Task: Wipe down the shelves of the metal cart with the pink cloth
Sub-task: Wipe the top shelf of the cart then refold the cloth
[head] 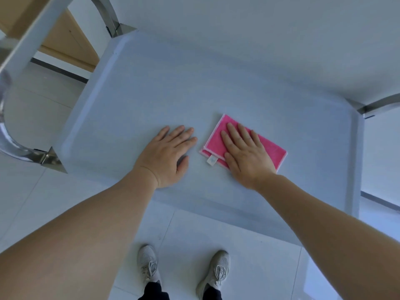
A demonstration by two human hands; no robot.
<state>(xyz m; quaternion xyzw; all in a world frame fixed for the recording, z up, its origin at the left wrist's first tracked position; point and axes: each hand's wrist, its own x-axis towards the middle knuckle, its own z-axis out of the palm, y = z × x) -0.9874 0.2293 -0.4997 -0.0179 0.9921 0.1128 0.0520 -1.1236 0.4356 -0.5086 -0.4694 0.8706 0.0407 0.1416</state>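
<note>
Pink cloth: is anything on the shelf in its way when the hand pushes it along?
Nothing visible blocks it. The right hand lies flat on the pink cloth, and the shelf ahead is bare. Only the left hand rests beside it, apart from it.

I see bright, even, cool daylight with soft shadows only. The wide lens bends the edges, and the chrome cart handle (8,135) at left blurs and carries glare.

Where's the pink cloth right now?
In the head view, the pink cloth lies folded on the cart's top shelf, right of centre, under the flat right hand, beside the left hand.
</note>
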